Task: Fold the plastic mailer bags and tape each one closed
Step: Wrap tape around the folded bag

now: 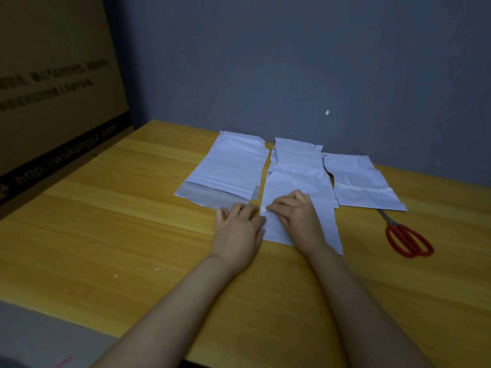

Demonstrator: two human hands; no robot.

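— Three mailer bags (295, 160) on that yellow table (132, 221)?

— Yes, in a row by the grey wall (292, 62). Both hands are at the middle mailer bag (300, 181), the nearest one.

— Gripping it?

— The left hand (239, 227) lies at its left edge, fingers together and fairly flat. The right hand (296, 212) lies on top, fingers bent toward that edge; whether they pinch it, I cannot tell.

— And the scissors?

— Red-handled scissors (406, 236) lie by the right mailer bag (358, 181), blades touching its near corner.
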